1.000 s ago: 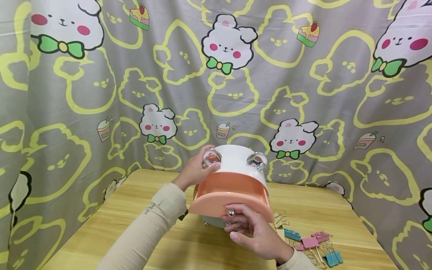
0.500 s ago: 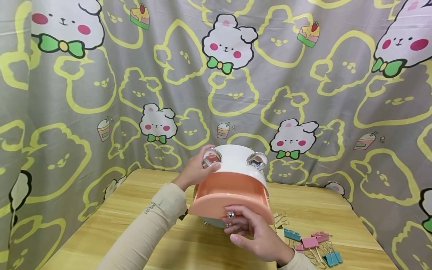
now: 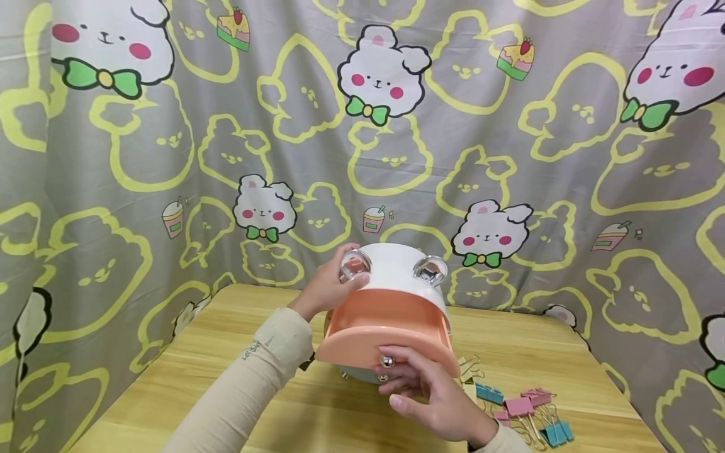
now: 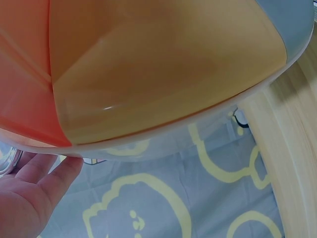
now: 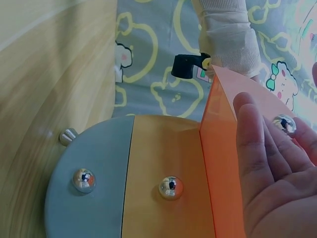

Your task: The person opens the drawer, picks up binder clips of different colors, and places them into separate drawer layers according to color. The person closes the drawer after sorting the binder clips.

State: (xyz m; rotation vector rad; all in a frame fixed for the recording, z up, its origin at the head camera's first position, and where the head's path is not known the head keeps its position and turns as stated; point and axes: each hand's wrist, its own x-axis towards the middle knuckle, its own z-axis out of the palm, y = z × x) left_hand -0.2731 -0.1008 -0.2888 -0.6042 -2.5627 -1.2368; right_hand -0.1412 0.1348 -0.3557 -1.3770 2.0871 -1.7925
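A rounded desktop drawer box, white on top with two clear, silver-rimmed eye shapes, stands on the table. Its coral top drawer is pulled out, and I see no contents in the visible part. My left hand grips the box's upper left side by one eye, thumb on the front. At the drawer front, my right hand has the silver knob between its index and middle fingers, with the thumb apart from it. In the right wrist view, the yellow middle drawer and grey-blue bottom drawer are closed.
Several binder clips in pink, blue and pale yellow lie on the wooden table, right of the box. A patterned curtain hangs behind and at both sides. A small black object shows by the left sleeve.
The coral drawer and its knob have shifted very slightly toward me, with my right hand moving along. My left hand stays in place on the box.
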